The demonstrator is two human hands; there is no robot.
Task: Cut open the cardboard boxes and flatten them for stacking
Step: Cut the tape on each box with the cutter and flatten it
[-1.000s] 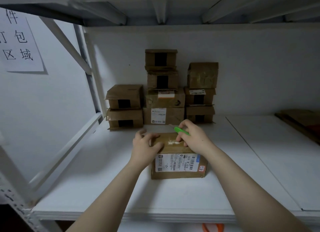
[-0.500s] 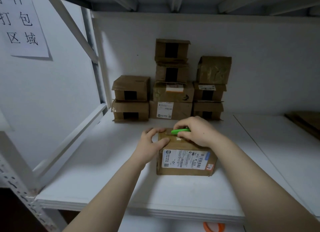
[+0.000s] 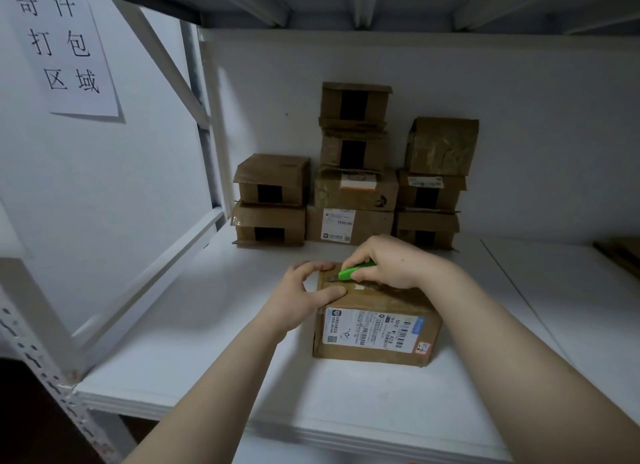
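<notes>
So the box (image 3: 374, 328) in question sits near the front of the white shelf (image 3: 207, 342), shipping label (image 3: 370, 328) facing the person. I'll place everything else off that box. The right hand (image 3: 391, 262) is over its top, fingers wrapped tight round a green cutter (image 3: 353, 271). The tip points toward the box's left end and sits right on the tape seam (image 3: 367, 287) running along the top. The left hand (image 3: 301, 297) clamps that same left end, thumb on the near top edge and fingers hooked over the far corner, holding the box steady.

And that's what bugs me. The tip points straight at the left hand's fingers, which are just beside it. If the cut runs leftward and the tape gives all at once, my guess is the cutter jumps off the end of the box into that thumb or forefinger. I can't tell how much blade is out, it's too small to see, but a long blade could also dig into whatever's inside. A hard push could slide the box on the smooth shelf too, if the grip slackens.

Behind the box, against the back wall, a stack of boxes (image 3: 349, 193) waits, none of them flattened, so I'd say the job is barely started. Way off to the box's right there's some flat cardboard (image 3: 620, 255), hard to make out. Up and left of the box, a paper sign (image 3: 65, 48) hangs on the side wall.
</notes>
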